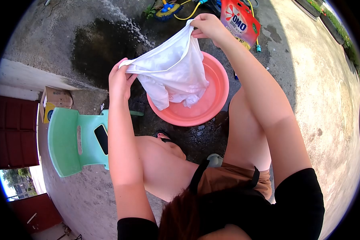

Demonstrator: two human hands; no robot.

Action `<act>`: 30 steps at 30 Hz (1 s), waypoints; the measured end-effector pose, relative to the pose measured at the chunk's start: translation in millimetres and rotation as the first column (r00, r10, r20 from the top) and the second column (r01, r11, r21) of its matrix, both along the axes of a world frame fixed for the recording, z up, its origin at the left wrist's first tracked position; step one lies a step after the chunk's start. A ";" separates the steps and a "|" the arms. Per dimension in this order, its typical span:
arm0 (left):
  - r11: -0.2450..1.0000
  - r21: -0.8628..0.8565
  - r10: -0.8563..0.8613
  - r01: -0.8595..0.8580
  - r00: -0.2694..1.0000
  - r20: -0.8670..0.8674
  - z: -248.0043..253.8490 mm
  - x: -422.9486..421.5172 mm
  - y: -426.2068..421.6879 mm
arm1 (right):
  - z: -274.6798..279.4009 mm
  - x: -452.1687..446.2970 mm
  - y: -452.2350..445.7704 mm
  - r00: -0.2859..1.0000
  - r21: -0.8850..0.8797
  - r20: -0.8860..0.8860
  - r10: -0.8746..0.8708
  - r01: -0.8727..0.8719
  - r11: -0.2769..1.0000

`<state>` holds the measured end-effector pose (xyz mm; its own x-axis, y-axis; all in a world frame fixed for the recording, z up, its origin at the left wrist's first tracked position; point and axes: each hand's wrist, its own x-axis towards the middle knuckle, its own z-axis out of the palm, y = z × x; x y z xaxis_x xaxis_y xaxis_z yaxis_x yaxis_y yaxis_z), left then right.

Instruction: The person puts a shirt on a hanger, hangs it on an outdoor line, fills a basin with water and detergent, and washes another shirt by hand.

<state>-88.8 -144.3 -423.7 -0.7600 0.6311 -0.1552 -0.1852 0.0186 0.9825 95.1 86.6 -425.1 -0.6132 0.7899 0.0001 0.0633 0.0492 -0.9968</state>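
At upper centre of the frame, the left hand (121,80) is pinching one end of the edge of a white cloth (170,60) between thumb and fingers; the right hand (209,29), higher and further right, is gripping the other end. The edge is stretching between both hands. The cloth's lower folds are hanging over a pink basin (221,98); contact with its bottom cannot be determined. A red OMO bag (241,25) is standing at upper right of centre. At left, a green chair (64,140) is supporting a phone (101,139).
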 end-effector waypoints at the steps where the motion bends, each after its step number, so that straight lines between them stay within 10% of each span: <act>1: 1.000 0.004 -0.002 0.002 1.000 -0.005 -0.8 -0.7 -0.1 | -0.4 -0.1 0.3 1.000 0.001 -0.001 0.001 -0.001 1.000; 30: 1.000 0.016 -0.004 0.004 1.000 -0.003 1.7 2.5 -0.9 | -0.1 0.3 -0.5 1.000 0.007 -0.002 0.013 -0.013 1.000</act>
<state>-86.3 -145.2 -422.0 -0.7578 0.6367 -0.1428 -0.1824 0.0035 0.9832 95.4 86.1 -425.2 -0.6234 0.7819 0.0062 0.0611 0.0566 -0.9965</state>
